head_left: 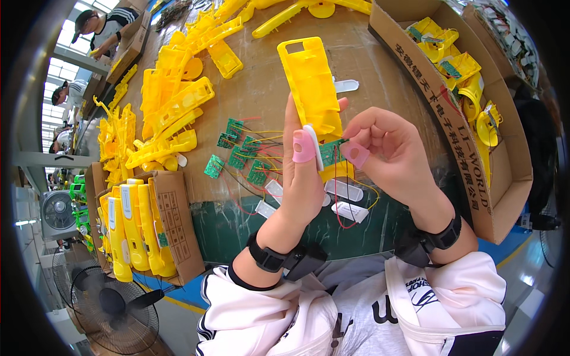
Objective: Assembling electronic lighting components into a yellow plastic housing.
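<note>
My left hand (298, 187) is closed round a yellow plastic housing (309, 80), held upright above the table with its hollow side toward me. The thumb, in a pink finger cover (303, 152), presses a white oval piece (313, 142) at the housing's edge. Inside the lower part of the housing sits a green circuit board (330, 153), with red, black and yellow wires hanging below it. The fingertips of my right hand (392, 145) pinch at the board's right edge; its thumb also wears a pink cover. Exactly what lies between those tips is partly hidden.
Loose green boards (246, 149) with wires lie left of my hands, white plastic pieces (350, 211) just below. Yellow housings (172, 101) are heaped at the left. Cardboard boxes flank me: one (178, 219) at lower left, a long one (439, 113) at right. Other people work at far left.
</note>
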Action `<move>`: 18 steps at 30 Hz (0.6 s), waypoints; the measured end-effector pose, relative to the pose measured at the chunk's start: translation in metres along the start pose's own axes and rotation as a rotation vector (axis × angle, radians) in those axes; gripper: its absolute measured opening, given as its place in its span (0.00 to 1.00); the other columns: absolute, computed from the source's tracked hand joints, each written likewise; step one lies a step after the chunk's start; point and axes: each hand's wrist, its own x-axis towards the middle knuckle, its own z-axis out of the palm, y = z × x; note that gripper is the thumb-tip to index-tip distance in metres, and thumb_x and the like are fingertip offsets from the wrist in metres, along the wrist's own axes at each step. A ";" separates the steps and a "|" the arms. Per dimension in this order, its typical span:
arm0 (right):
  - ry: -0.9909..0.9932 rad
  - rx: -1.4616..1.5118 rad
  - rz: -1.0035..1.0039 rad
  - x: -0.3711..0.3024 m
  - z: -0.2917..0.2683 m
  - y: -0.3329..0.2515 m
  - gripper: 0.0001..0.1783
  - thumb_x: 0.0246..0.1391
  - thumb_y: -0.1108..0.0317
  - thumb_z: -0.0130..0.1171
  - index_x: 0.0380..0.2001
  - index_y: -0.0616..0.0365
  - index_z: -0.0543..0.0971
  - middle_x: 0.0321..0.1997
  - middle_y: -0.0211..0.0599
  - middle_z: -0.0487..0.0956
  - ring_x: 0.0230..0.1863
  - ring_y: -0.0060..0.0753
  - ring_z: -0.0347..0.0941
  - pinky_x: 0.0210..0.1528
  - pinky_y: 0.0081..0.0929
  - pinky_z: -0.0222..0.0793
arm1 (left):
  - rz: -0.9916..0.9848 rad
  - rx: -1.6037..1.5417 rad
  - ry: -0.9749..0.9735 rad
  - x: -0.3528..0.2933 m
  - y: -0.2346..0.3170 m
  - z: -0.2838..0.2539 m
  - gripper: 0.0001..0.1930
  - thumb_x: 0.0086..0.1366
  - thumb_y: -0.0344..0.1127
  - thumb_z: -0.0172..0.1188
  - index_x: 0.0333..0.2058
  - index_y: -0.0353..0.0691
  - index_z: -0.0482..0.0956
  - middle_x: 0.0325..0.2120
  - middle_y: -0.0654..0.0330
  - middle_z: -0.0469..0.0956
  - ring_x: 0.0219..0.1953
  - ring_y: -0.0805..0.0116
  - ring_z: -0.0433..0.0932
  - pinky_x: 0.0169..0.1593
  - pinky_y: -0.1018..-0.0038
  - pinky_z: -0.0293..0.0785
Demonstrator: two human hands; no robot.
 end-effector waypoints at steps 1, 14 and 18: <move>0.001 -0.062 0.014 0.000 -0.001 0.001 0.06 0.47 0.81 0.54 0.30 0.62 0.70 0.26 0.30 0.74 0.28 0.11 0.69 0.33 0.12 0.68 | 0.036 0.035 -0.008 0.001 -0.002 -0.002 0.35 0.62 0.60 0.34 0.59 0.43 0.43 0.50 0.50 0.62 0.53 0.63 0.64 0.50 0.70 0.65; 0.017 -0.100 -0.093 0.001 -0.003 -0.004 0.03 0.44 0.83 0.53 0.26 0.67 0.72 0.29 0.32 0.73 0.33 0.18 0.71 0.33 0.12 0.69 | 0.101 0.105 -0.061 -0.007 -0.007 -0.004 0.31 0.61 0.35 0.46 0.60 0.45 0.42 0.53 0.47 0.59 0.53 0.63 0.64 0.53 0.68 0.64; -0.063 -0.080 -0.078 0.004 -0.010 -0.010 0.08 0.48 0.76 0.55 0.32 0.65 0.71 0.31 0.31 0.74 0.34 0.17 0.71 0.35 0.13 0.69 | 0.124 0.113 -0.057 -0.006 -0.002 -0.008 0.30 0.61 0.33 0.46 0.59 0.45 0.43 0.53 0.47 0.59 0.52 0.63 0.65 0.52 0.68 0.64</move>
